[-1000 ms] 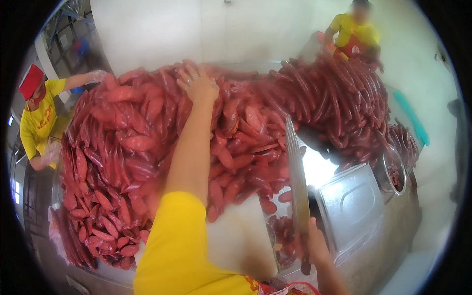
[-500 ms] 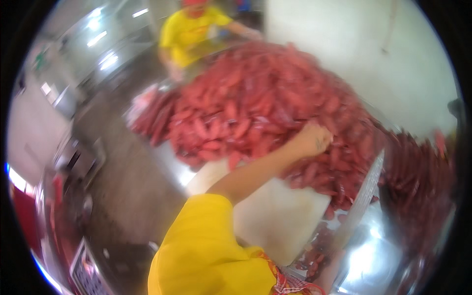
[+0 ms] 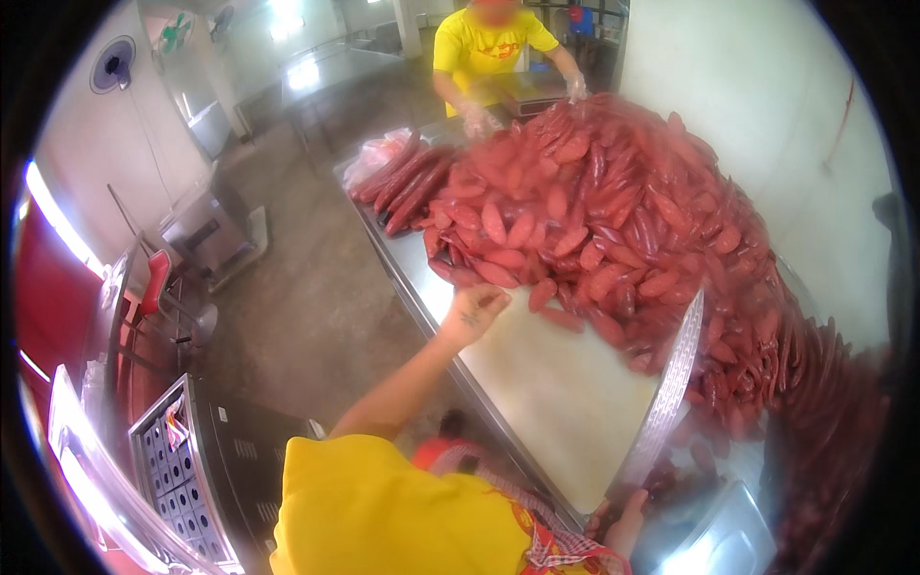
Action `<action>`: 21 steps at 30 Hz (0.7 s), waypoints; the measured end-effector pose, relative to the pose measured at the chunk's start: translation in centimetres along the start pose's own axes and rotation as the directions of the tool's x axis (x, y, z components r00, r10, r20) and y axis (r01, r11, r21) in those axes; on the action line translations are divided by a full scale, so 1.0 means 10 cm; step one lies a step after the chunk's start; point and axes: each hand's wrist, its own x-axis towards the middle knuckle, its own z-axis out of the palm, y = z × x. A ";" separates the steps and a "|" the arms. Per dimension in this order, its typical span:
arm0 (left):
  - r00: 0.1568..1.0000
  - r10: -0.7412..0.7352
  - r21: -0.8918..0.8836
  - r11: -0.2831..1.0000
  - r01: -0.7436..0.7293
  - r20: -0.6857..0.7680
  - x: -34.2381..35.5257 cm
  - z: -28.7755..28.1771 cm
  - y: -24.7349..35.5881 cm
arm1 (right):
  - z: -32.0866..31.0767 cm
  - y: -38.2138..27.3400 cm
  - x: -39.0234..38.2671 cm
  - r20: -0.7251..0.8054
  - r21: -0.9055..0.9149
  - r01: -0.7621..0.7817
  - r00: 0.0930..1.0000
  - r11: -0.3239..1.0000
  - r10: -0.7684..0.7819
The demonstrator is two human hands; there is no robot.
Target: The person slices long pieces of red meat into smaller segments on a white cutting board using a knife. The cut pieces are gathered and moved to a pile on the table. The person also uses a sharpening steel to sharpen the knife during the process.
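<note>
A large heap of red, slant-cut sausage pieces (image 3: 613, 259) lies over the metal table. My left hand (image 3: 474, 312) is at the heap's near left edge, over the corner of a white cutting board (image 3: 565, 402). Its fingers are curled together, and what they hold, if anything, is hidden. Low at the right, my right hand (image 3: 628, 525) is closed round the handle of a long knife (image 3: 666, 398). The broad blade points up and away, over the board's right edge. Dark whole sausages (image 3: 834, 402) are massed on the far right, partly blurred.
Across the heap a co-worker in yellow (image 3: 494, 53) reaches gloved hands to it. Whole sausages (image 3: 407, 187) and a plastic bag lie at the table's left corner. A shiny metal container (image 3: 733, 532) is near my right hand. A dark cabinet (image 3: 235, 470) stands at the left.
My left hand has moved from over the middle of the sausage heap to the left, down to the board's corner. The view has swung left. The knife stays in my right hand.
</note>
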 end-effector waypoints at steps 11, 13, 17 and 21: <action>0.860 0.029 0.167 0.984 0.066 -0.509 1.32 -1.59 -1.33 | 1.51 -0.08 0.20 -0.104 0.117 0.123 0.988 0.986 -0.111; 0.850 0.010 0.172 0.981 0.095 -0.526 1.48 -1.87 -1.59 | 1.86 -0.11 0.19 -0.047 0.104 0.159 0.987 0.982 -0.155; 0.905 0.058 0.342 0.934 0.099 -0.421 1.78 -2.13 -1.89 | 2.49 -0.21 0.17 -0.049 0.127 0.091 0.995 0.988 -0.085; 0.921 0.126 0.498 0.863 0.082 -0.370 1.98 -2.15 -1.99 | 2.92 -0.29 0.11 -0.008 0.051 0.164 0.987 0.985 -0.163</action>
